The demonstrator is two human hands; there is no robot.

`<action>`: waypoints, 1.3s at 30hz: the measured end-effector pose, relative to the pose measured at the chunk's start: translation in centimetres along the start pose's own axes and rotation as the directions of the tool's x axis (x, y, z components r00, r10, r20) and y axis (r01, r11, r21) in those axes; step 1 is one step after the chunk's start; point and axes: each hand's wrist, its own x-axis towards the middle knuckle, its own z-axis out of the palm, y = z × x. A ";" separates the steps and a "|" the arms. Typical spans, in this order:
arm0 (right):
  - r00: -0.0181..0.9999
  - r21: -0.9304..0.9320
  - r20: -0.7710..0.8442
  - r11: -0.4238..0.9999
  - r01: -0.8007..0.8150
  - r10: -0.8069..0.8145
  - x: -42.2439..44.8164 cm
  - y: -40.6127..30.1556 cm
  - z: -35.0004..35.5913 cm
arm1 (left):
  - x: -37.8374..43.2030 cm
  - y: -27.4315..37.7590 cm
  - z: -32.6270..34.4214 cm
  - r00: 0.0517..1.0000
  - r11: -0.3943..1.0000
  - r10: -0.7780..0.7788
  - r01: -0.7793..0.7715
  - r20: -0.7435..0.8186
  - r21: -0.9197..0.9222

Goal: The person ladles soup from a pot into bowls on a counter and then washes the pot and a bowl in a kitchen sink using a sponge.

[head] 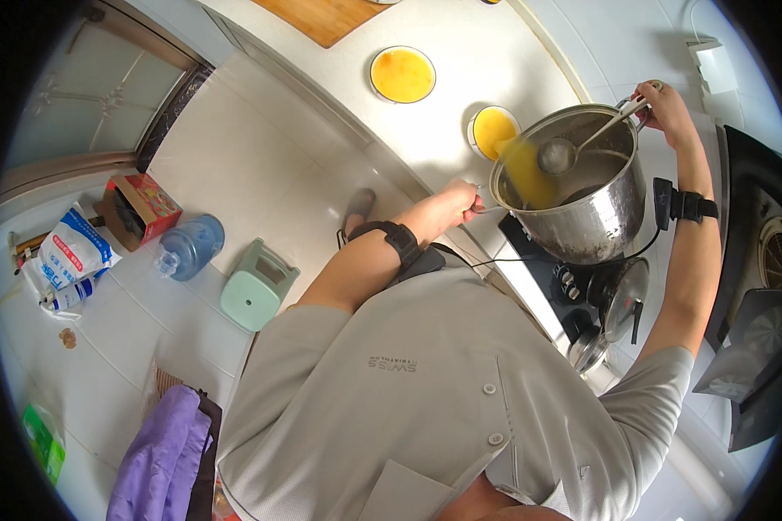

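A large stainless steel stockpot (583, 215) is held up between my hands, tilted towards the left. My left hand (464, 200) grips its left loop handle. On the far side, my right hand (666, 112) is closed at the other handle and the end of a metal ladle (612, 125), whose bowl hangs inside the pot. Blurred yellow liquid (528, 172) runs over the pot's lip into a small bowl (493, 130) on the counter. Further back, a wider bowl (403, 75) is filled with similar yellow liquid.
The white countertop (456, 39) carries a wooden cutting board (329, 19). Below the pot is a black cooktop (564, 286) with a lidded pan (625, 299). A range hood (749, 273) stands at right. A green stool (259, 286), water jug (192, 247) and carton (144, 210) are on the floor.
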 end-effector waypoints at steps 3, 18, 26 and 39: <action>1.000 -0.019 0.002 1.000 -0.009 0.009 -0.1 -0.6 0.2 | 0.1 -0.2 0.1 1.000 1.000 -0.012 0.012 0.000 0.006; 1.000 0.018 -0.005 1.000 0.012 -0.012 -0.4 -1.8 0.1 | -0.9 0.4 0.4 1.000 1.000 0.009 -0.010 -0.011 -0.018; 1.000 0.127 -0.012 0.992 0.014 -0.012 -0.5 1.5 -1.8 | -2.3 1.1 0.1 0.999 0.999 0.038 -0.039 0.028 0.034; 0.991 0.355 -0.119 0.935 -0.021 0.067 -6.3 7.0 -2.7 | -5.2 2.9 -0.1 0.992 0.989 0.126 -0.128 0.032 0.080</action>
